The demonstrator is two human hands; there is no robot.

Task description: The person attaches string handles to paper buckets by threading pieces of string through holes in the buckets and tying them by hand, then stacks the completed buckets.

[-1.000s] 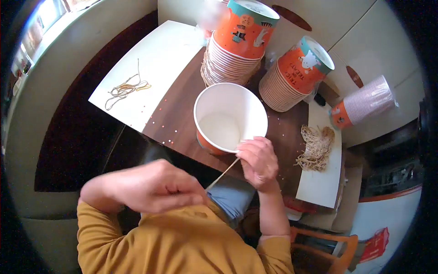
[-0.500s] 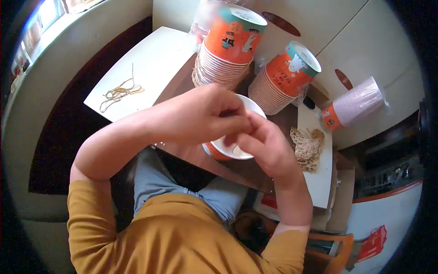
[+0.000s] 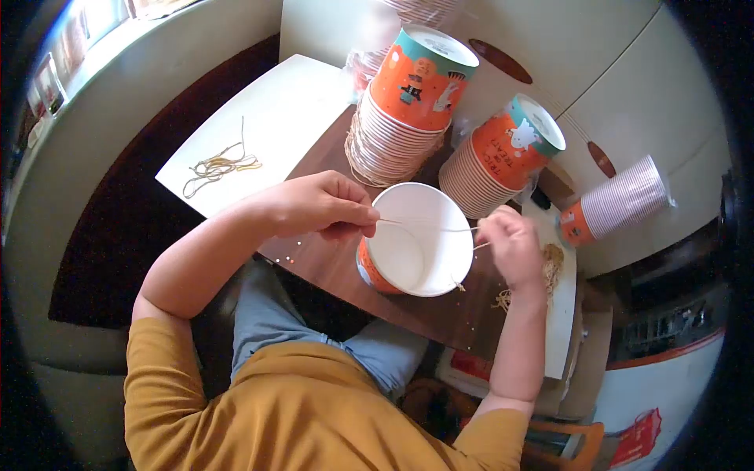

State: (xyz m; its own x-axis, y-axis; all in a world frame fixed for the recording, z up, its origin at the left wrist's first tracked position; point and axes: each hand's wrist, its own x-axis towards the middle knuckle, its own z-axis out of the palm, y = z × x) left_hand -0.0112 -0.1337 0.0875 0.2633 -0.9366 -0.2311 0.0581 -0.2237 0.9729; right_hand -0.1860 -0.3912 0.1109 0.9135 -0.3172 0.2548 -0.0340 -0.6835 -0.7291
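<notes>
A thin pale string (image 3: 428,228) stretches across the mouth of a white-lined orange paper bucket (image 3: 373,269). My left hand (image 3: 334,206) is closed in a pinch on one end of it, at the bucket's left rim. Over the right rim, my right hand (image 3: 509,237) is closed on the other end, and a short tail of string hangs from it. The bucket stands upright on the brown table, and its inside looks bare. A small knotted bit of string shows at its lower right rim.
Behind stand two upside-down stacks of printed buckets, one tall (image 3: 424,86) and one shorter (image 3: 503,149). Another wrapped stack (image 3: 620,200) leans at the right. A pile of string (image 3: 553,267) lies beyond my right hand. Loose cords (image 3: 216,167) lie on the white tabletop at left.
My hands have moved apart, left hand to the left and right hand to the right, drawing the string out between them. The bucket's opening is now uncovered.
</notes>
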